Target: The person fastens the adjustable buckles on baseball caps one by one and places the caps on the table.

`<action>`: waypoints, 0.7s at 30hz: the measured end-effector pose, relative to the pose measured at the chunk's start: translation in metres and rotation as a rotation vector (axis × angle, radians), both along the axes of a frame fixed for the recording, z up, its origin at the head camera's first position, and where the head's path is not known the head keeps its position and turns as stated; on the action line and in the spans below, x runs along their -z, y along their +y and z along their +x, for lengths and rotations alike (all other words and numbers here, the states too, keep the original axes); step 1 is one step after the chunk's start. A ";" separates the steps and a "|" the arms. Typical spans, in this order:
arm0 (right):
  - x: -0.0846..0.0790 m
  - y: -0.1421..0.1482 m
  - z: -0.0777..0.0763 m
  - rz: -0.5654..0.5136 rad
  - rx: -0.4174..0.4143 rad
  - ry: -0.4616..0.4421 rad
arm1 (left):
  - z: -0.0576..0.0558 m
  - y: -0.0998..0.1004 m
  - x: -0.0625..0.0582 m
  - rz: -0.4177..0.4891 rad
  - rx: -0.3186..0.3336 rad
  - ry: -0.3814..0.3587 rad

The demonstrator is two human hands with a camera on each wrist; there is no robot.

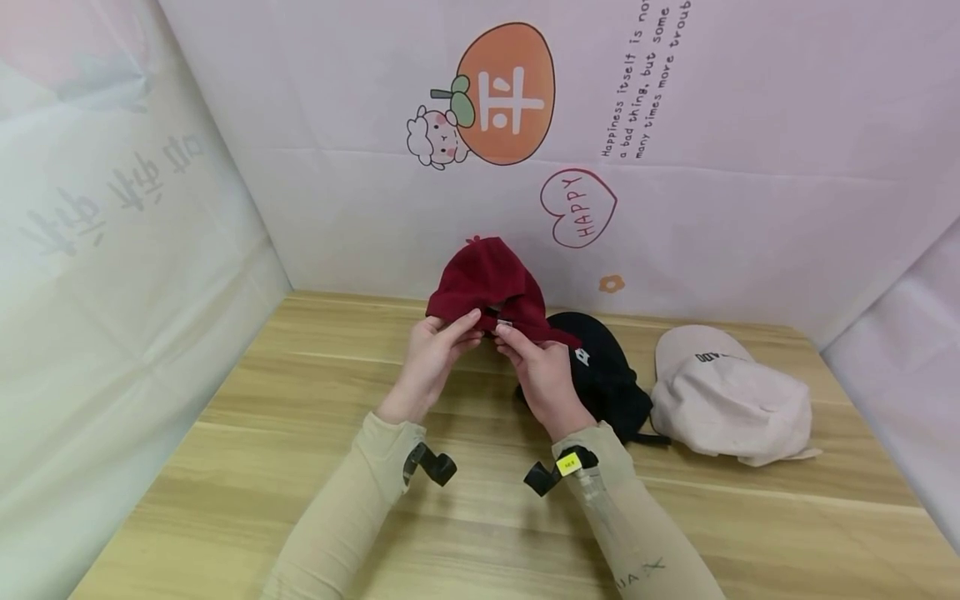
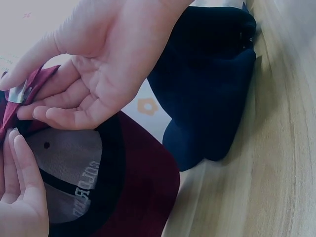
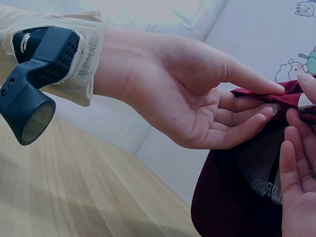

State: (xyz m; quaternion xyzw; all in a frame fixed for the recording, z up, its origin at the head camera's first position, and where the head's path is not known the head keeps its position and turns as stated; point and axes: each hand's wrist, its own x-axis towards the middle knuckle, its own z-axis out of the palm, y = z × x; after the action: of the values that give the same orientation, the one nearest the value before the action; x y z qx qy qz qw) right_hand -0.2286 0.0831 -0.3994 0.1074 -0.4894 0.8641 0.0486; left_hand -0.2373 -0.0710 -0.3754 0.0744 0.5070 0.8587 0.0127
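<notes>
A dark red baseball cap [image 1: 483, 275] is held up over the back of the table, its back opening towards me. My left hand [image 1: 429, 360] pinches the left part of the strap between thumb and fingers. On the other side, my right hand [image 1: 542, 368] pinches the strap beside a small silvery buckle [image 2: 18, 93]. The left wrist view looks into the cap, where grey lining [image 2: 64, 148], a black sweatband and pale lettering show. Its red brim [image 2: 148, 182] points away from the hands. Fingertips partly hide the strap.
Just right of the right hand lies a black cap [image 1: 607, 375] with a white mark. Farther right sits a pale beige cap [image 1: 731, 408] with dark lettering. All are over a wooden table [image 1: 300, 467]. Printed white cloth [image 1: 360, 217] hangs behind and at the sides.
</notes>
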 end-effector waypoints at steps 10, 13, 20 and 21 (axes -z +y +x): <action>0.000 0.001 -0.003 0.054 0.031 0.065 | -0.001 -0.001 0.002 -0.019 -0.001 0.004; -0.001 0.001 -0.002 0.047 0.033 0.055 | 0.000 0.000 0.002 -0.018 0.002 -0.002; -0.003 0.001 0.001 0.034 0.042 0.018 | -0.003 -0.002 0.001 0.048 0.034 -0.029; -0.003 0.001 0.001 0.032 0.042 0.019 | -0.004 -0.004 0.000 0.062 0.041 -0.034</action>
State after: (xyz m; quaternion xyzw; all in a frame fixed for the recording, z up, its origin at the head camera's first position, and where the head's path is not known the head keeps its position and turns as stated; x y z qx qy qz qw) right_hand -0.2274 0.0843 -0.3965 0.1059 -0.5047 0.8539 0.0698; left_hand -0.2412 -0.0745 -0.3751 0.0706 0.4780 0.8748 0.0365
